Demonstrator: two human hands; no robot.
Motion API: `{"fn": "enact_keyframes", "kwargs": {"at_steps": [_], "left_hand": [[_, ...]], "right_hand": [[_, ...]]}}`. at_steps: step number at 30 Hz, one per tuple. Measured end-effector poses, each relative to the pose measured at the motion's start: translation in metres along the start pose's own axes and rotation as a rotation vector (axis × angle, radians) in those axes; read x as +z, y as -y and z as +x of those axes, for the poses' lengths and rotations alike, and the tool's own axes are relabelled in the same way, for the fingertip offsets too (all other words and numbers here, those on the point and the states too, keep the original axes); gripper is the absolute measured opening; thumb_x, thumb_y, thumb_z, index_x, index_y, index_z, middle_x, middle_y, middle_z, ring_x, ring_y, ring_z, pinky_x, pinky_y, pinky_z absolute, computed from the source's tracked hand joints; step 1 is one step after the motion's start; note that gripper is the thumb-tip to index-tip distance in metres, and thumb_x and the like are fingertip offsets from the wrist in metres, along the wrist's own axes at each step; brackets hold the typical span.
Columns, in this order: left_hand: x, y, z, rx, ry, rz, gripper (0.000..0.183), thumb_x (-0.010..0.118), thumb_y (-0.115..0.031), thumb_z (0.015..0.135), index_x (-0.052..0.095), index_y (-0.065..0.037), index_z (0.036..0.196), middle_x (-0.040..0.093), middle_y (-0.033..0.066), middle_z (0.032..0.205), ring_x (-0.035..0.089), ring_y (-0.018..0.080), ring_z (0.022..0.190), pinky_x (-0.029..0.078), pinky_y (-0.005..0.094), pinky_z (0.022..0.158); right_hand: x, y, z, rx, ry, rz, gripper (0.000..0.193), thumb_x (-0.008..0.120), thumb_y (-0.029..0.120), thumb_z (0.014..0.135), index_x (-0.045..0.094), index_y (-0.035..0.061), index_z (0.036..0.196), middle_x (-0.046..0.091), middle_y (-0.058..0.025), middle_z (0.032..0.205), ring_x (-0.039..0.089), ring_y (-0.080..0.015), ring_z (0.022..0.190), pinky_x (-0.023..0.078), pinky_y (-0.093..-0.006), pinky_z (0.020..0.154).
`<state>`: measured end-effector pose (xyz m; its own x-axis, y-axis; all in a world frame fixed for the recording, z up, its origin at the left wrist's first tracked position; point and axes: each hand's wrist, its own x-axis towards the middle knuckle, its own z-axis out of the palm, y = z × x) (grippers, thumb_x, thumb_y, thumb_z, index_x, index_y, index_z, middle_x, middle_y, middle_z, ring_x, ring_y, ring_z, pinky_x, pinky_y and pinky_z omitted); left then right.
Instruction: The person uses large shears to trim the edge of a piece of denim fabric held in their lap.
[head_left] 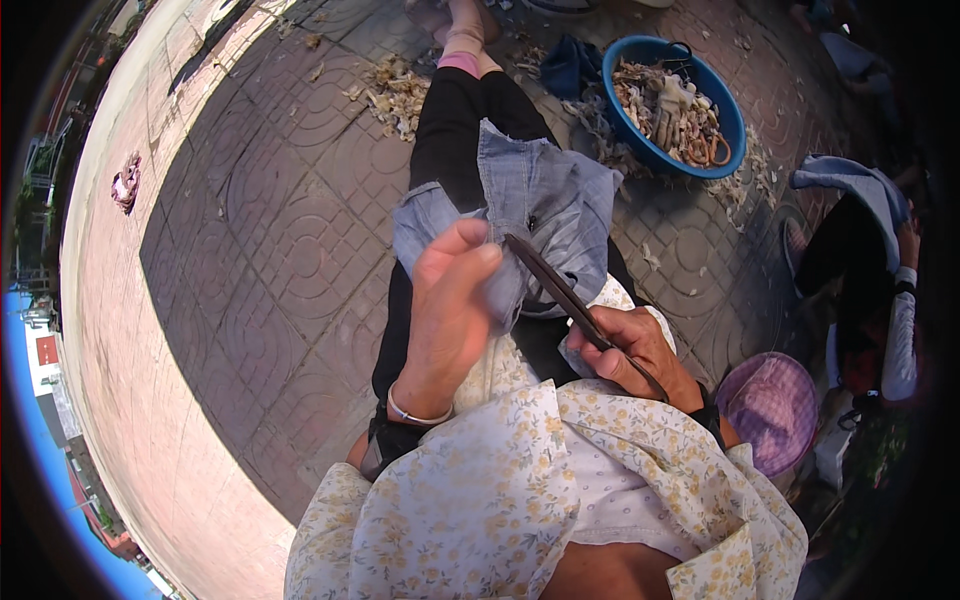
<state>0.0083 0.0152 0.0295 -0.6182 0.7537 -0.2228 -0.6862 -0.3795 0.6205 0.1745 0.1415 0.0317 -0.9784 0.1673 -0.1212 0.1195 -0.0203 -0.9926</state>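
My right hand (640, 355) is closed round a long, thin, dark tool (555, 280), which looks like a pair of large tweezers. Its narrow end points up and left, close to the fingertips of my left hand (450, 295). That hand is raised with thumb and forefinger drawn together; whatever may be between them is too small to make out. Beneath both hands a faded blue denim cloth (575, 190) lies over my lap, with a few small dark bits on it. My legs, in black trousers (450, 115), stretch out ahead.
Ahead to the right stands a blue basin (735, 165) of pale and brown scraps, with a greyish glove (668, 115) on top. Scraps (392, 95) litter the paving. A purple checked hat (768, 412) lies at my right, near another seated person (850, 245) with a denim cloth.
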Motion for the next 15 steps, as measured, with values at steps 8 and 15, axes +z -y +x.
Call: {"fn": "enact_keyframes", "kwargs": {"at_steps": [8, 15], "left_hand": [[0.004, -0.01, 0.0, 0.018, -0.028, 0.137, 0.007, 0.051, -0.004, 0.084, 0.055, -0.001, 0.089, 0.062, 0.0047, 0.087, 0.057, 0.0077, 0.078, 0.045, 0.0215, 0.073], [0.001, -0.003, 0.001, 0.08, -0.064, 0.128, 0.008, 0.052, -0.004, 0.083, 0.056, 0.0, 0.089, 0.063, 0.0048, 0.083, 0.057, 0.0089, 0.074, 0.046, 0.0235, 0.073]], "right_hand": [[0.004, -0.013, 0.002, -0.097, -0.037, -0.069, 0.06, 0.054, 0.06, 0.082, 0.058, -0.0003, 0.087, 0.046, 0.0015, 0.061, 0.045, -0.0075, 0.053, 0.034, -0.0234, 0.047], [0.0, -0.019, 0.004, 0.096, 0.156, 0.493, 0.073, 0.049, 0.07, 0.077, 0.059, -0.001, 0.09, 0.045, 0.0019, 0.061, 0.037, -0.0029, 0.046, 0.026, -0.0193, 0.041]]}}
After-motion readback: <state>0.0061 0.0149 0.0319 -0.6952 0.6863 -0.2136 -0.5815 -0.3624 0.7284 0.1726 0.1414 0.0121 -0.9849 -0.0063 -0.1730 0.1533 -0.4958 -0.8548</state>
